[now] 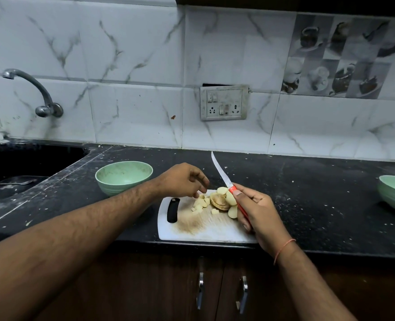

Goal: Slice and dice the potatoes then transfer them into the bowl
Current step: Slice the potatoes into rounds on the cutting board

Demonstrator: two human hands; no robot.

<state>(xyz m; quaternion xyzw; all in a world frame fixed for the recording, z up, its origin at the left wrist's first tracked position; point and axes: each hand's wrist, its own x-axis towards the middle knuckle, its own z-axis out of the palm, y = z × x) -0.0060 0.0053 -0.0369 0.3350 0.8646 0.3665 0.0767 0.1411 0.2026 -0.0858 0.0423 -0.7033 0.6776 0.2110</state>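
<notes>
Potatoes: pale yellow slices and diced chunks (215, 201) lying mid-frame on white plastic cutting board (205, 230).
Right hand (259, 214): grip holding red-handled knife (224, 179), blade pointing up.
Left hand (182, 180): loosely curled fingers touching dice.
Bowl: pale green round bowl (124, 177) sitting left of board on black worktop (319, 205).

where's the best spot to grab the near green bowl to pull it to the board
Take the bowl by its rim on the side facing the board, coming from above with the left hand, thumb inside and fingers outside. It stands upright with its mouth open and looks empty, its wall curves outward with no handle, and that side lies closest to the hand, so the rim is probably the surest hold.
</notes>
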